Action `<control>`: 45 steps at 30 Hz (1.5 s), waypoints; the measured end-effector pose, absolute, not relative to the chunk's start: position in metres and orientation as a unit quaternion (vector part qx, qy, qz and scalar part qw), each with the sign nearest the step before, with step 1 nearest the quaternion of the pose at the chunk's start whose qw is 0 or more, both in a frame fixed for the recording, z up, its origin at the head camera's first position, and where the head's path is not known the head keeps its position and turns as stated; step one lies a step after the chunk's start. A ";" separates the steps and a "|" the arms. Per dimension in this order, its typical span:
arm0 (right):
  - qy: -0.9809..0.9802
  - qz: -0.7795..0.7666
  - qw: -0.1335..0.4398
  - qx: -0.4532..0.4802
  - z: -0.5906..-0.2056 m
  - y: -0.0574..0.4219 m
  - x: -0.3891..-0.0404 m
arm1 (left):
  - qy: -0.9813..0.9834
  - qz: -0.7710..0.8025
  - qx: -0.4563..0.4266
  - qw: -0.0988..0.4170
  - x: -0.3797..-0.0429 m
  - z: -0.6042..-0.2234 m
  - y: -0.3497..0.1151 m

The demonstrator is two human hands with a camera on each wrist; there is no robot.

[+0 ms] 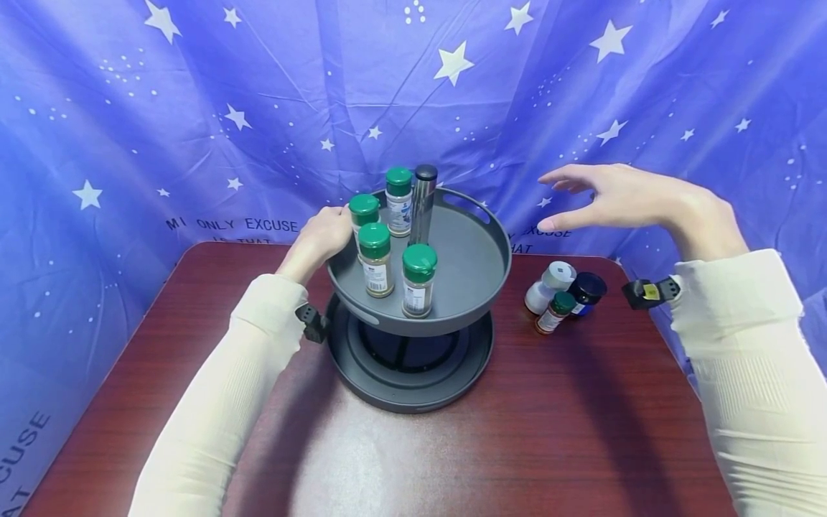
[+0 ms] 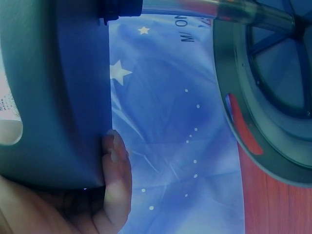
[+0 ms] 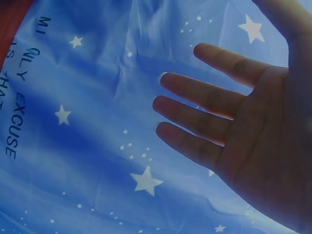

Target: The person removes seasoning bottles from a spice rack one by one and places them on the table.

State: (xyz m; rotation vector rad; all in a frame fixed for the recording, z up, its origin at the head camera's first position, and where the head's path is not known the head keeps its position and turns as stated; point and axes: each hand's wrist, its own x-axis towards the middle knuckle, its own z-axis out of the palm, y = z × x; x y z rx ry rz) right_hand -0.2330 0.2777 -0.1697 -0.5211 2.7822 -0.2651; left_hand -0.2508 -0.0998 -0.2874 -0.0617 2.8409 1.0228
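Observation:
A grey two-tier lazy Susan stands on the table, its upper tray [image 1: 472, 244] joined to the lower tray [image 1: 413, 403] by a metal post [image 1: 423, 205]. My left hand [image 1: 325, 233] grips the upper tray's left edge; in the left wrist view its fingers [image 2: 117, 180] curl against the underside. Several green-capped spice jars stand upright on that tray, among them a front jar [image 1: 418, 283] and a rear jar [image 1: 399, 205]. My right hand [image 1: 620, 195] is raised to the right of the tray, holding nothing. Its spread fingers [image 3: 195, 122] show in the right wrist view.
Right of the lazy Susan, a white-capped jar [image 1: 545, 291], a small green-capped jar [image 1: 554, 314] and a dark-lidded jar [image 1: 586, 293] stand close together on the reddish-brown table [image 1: 517, 431]. A blue star-patterned curtain [image 1: 291, 108] hangs behind and at both sides.

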 end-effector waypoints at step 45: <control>0.909 -0.016 0.126 -0.396 -0.165 0.148 -0.182 | 0.938 0.341 -0.015 0.057 -0.251 -0.289 -0.101</control>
